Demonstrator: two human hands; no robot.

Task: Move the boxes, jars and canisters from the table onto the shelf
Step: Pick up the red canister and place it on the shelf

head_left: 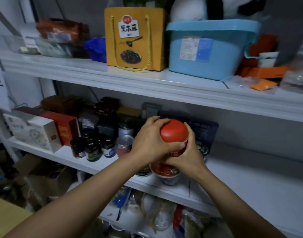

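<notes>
A red round canister [173,132] with a domed lid is held in both hands over the middle shelf [250,182]. My left hand [150,143] grips its left side with the thumb across the front. Round its right side curls my right hand [190,152]. The canister stands on or just above another red canister [164,172] near the shelf's front edge; I cannot tell if they touch. Several small dark jars [90,148] and a clear-lidded tin [124,145] stand to the left on the same shelf.
White and red boxes [44,131] fill the shelf's left end, and a dark purple box [203,133] stands behind the canister. Bare shelf lies to the right. The shelf above carries a yellow gift bag [135,38] and a blue tub [210,48]. Bags fill the shelf below.
</notes>
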